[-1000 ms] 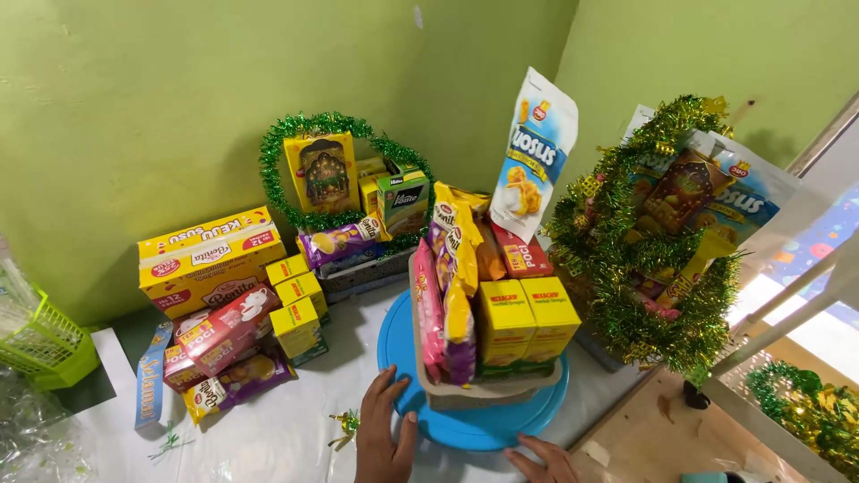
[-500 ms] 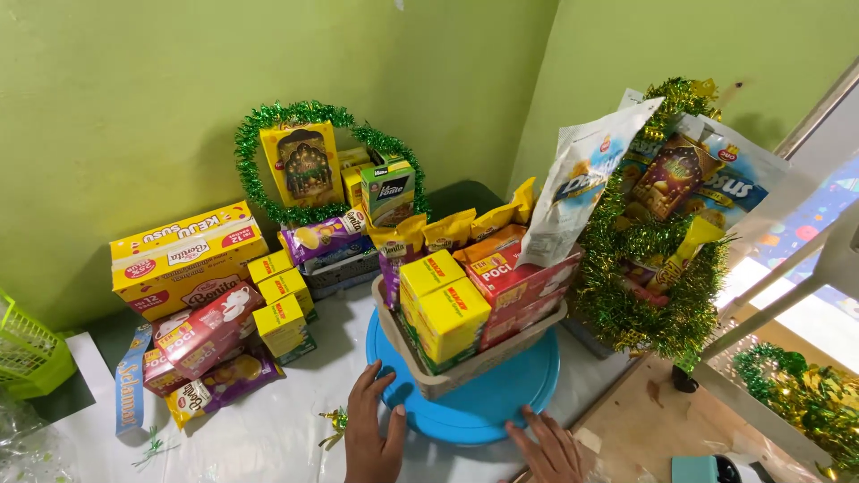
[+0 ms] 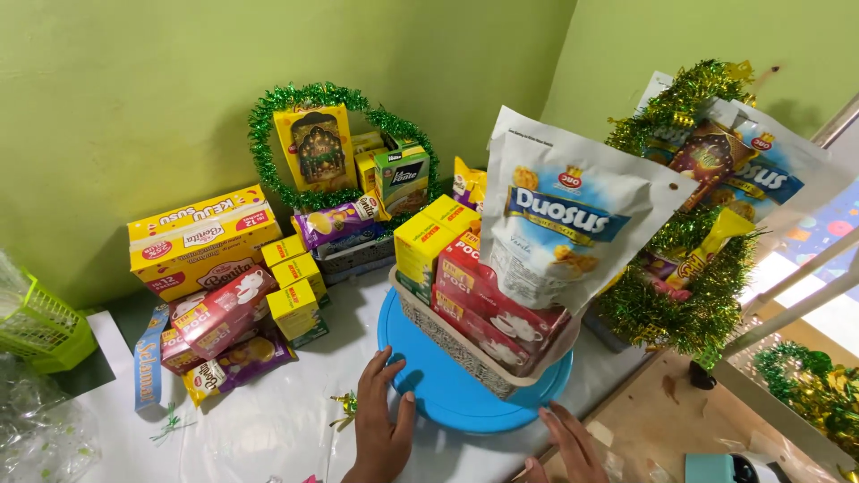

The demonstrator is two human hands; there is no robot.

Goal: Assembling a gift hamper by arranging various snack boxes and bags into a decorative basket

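Basket (image 3: 465, 351) sits centred on blue disc (image 3: 447, 394), raised for access. Left hand (image 3: 380, 429) open at seven o'clock, fingertips on the rim; right hand (image 3: 573, 443) open at five o'clock, steadying it.

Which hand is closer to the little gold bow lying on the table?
The left hand. It sits right beside the gold bow, with its fingers on the blue round tray. The right hand is far off at the tray's other edge.

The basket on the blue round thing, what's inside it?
The basket holds red boxes, yellow boxes and a big white snack bag standing upright. The bag and boxes hide whatever lies behind or beneath them. The basket rests on a blue turntable.
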